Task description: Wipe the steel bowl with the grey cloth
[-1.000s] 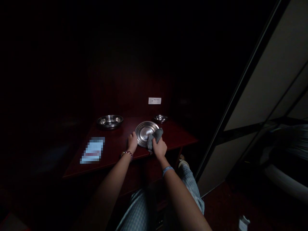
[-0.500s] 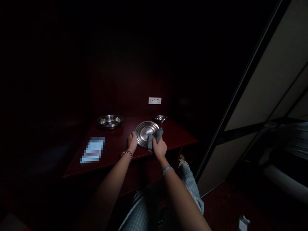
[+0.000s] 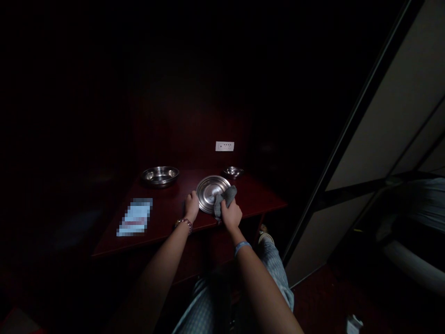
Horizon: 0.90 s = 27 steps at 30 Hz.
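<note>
Now, the left hand [image 3: 191, 206] sits against the near-left rim of a stainless steel plate [image 3: 208, 194], though whether its fingers grip cannot be told. The plate lies flat near the middle of a dark red wooden table [image 3: 167, 208]. The right hand [image 3: 231, 215] closes tightly around a grey cloth [image 3: 225, 200] bunched on the plate's right rim. Most of the plate shows bare, while a wide steel bowl [image 3: 160, 176] and a small steel bowl [image 3: 232, 172] stand well apart at the far side, with no hand or cloth on them.

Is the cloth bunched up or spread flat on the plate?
Bunched: the grey cloth is crumpled into folds in the right hand, pressed against the edge of the steel plate, not spread across it.
</note>
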{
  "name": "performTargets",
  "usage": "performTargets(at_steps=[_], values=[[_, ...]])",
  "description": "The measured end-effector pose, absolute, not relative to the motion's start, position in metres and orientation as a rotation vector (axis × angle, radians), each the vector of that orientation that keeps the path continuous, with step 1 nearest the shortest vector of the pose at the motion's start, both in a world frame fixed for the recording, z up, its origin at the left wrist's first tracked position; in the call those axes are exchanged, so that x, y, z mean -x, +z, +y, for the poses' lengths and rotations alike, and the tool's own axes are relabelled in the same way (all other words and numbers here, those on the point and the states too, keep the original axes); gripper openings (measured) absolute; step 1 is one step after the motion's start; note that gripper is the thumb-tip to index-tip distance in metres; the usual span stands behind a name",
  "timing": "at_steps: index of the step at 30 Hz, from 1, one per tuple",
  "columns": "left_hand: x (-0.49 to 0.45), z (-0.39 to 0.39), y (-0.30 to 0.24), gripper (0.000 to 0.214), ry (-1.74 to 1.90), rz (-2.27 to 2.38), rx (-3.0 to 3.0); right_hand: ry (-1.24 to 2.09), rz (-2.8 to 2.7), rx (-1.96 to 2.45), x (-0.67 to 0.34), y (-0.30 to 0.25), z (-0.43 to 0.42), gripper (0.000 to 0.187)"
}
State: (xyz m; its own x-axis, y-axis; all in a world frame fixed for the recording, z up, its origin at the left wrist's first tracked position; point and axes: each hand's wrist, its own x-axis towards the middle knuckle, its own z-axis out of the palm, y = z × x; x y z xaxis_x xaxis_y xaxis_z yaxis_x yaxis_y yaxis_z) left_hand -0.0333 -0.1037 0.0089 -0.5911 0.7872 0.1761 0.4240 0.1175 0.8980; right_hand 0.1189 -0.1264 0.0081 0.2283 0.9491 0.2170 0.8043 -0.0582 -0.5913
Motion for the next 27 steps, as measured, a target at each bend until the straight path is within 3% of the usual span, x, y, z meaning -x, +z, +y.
performTargets(at_steps=[27], values=[[0.0326,-0.1101,0.0138,0.039,1.485,1.903,-1.054,0.303,-1.608,1.891,-0.1202,0.0048,-0.1239,0.040]])
